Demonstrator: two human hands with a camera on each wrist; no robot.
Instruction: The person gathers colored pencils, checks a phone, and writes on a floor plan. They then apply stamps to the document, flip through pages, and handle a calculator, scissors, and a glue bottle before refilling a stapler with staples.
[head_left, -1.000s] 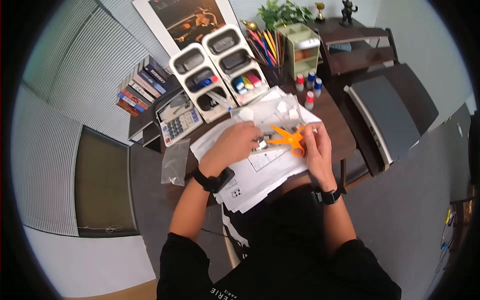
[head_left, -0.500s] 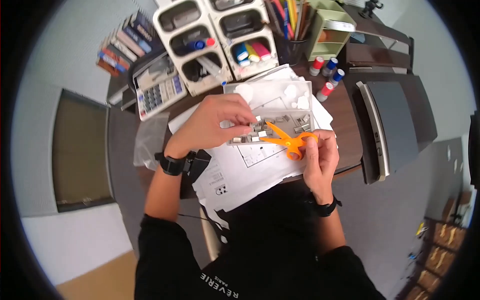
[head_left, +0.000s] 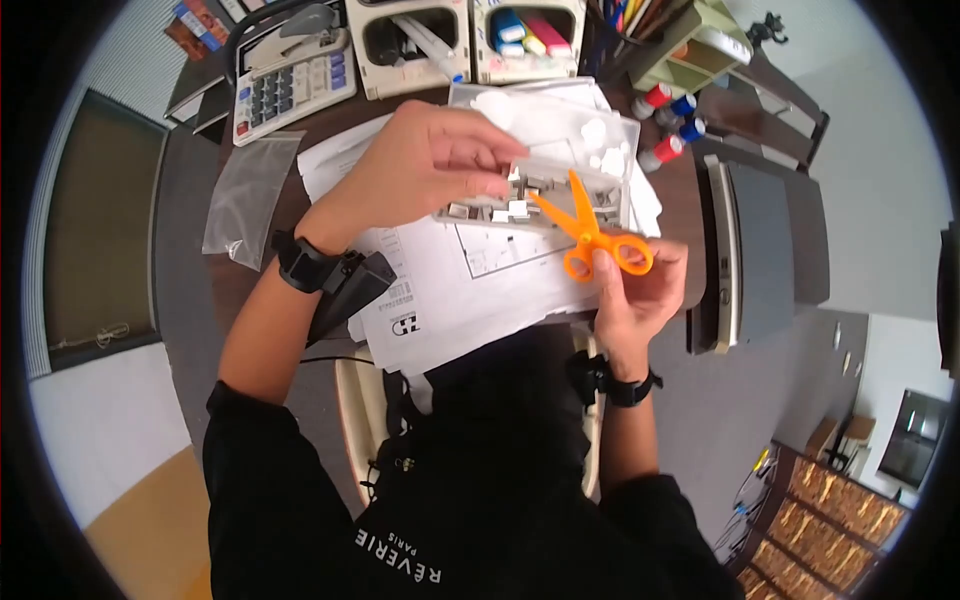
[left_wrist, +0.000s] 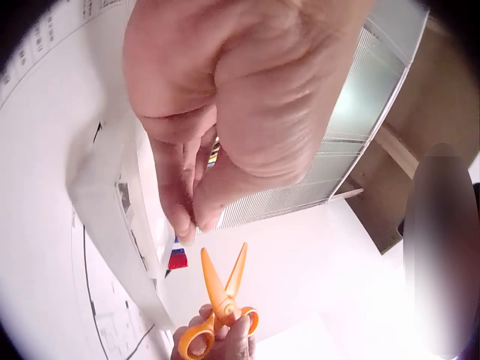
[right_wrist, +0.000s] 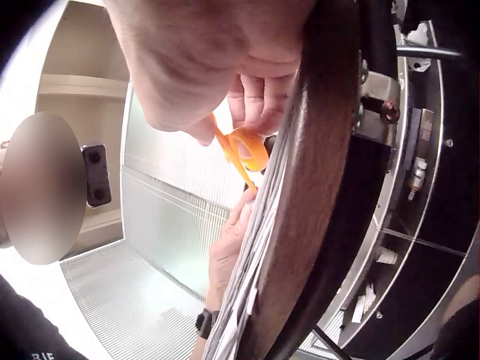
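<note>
In the head view the left hand point(head_left: 410, 165) hovers over the left end of a shallow clear box point(head_left: 545, 226) of small silvery pieces point(head_left: 518, 209). Its thumb and index tip stand slightly apart there; in the left wrist view the same hand's point(left_wrist: 232, 97) fingertips overlap. Nothing can be made out between them. The right hand point(head_left: 645, 300) grips orange scissors point(head_left: 587, 237) by the handles, thumb across the near side. Their blades are spread and point up over the box. The right wrist view shows the scissors point(right_wrist: 247, 154) under the right hand point(right_wrist: 214, 60).
Printed papers point(head_left: 440, 310) lie beneath the box. Behind it are a clear tray with white pieces point(head_left: 592, 132), a calculator point(head_left: 290, 95), white organizers point(head_left: 415, 75) and red- and blue-capped bottles point(head_left: 662, 152). A plastic bag point(head_left: 250, 190) lies left, a dark grey machine point(head_left: 755, 260) right.
The head view has tilted and turned, so the desk sits higher in it. The scissors' blades have swung from pointing left to pointing more upward. The left hand has drawn back from the pieces.
</note>
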